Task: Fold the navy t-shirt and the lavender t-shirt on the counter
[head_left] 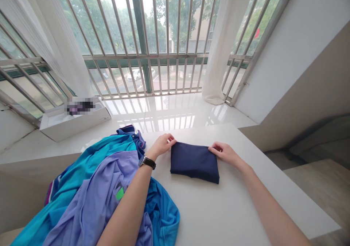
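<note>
A folded navy garment (194, 162) lies as a neat rectangle on the white table (207, 213); folded up like this, its exact kind does not show. My left hand (164, 144) pinches its far left corner, with a dark-strapped watch (147, 162) on that wrist. At the far right corner, my right hand (222, 152) has thumb and fingers closed on the cloth. Left of the garment is a loose heap of clothes: a teal one (101, 153), a lavender one (95, 187), a bright blue one (162, 213) and a navy collared shirt (132, 135). My left forearm passes over the heap.
A white open box (78, 124) sits on the glossy window sill (164, 111) at the left. Behind are barred windows (161, 31) with white curtains (220, 49). A sloping white wall (290, 45) bounds the right side. The table's right edge drops toward the floor.
</note>
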Available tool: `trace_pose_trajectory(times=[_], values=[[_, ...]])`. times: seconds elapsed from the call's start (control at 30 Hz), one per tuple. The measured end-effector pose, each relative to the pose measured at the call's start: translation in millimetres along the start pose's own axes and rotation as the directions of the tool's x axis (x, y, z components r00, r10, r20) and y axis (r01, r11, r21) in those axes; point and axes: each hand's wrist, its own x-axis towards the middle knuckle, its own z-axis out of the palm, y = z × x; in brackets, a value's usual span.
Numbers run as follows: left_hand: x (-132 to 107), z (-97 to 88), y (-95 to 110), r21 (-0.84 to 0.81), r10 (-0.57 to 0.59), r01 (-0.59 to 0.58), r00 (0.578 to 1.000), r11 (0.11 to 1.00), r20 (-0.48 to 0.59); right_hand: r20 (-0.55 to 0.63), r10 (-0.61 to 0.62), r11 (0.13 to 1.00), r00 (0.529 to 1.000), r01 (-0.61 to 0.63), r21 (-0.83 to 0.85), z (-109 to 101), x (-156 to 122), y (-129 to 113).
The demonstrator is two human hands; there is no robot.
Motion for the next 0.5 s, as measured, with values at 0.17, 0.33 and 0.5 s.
trace_pose_trajectory(times=[0.17,0.33,0.5], values=[[-3.3,-5.0,0.8,-0.013,-0.26,0.266,0.95,0.964,0.173,-0.007,0.004,1.0,1.0,-0.004,-0.007,0.5,-2.0,-1.1],[-2.9,1.4,3.6,-0.005,-0.276,0.284,0.935,0.959,0.221,-0.011,-0.013,1.0,1.0,0.012,-0.008,2.0,-1.4,-0.3],[-2.3,2.9,8.5,-0.104,-0.268,0.293,0.941,0.95,0.206,0.004,-0.013,1.0,1.0,0.013,0.011,0.6,-2.1,-0.3]])
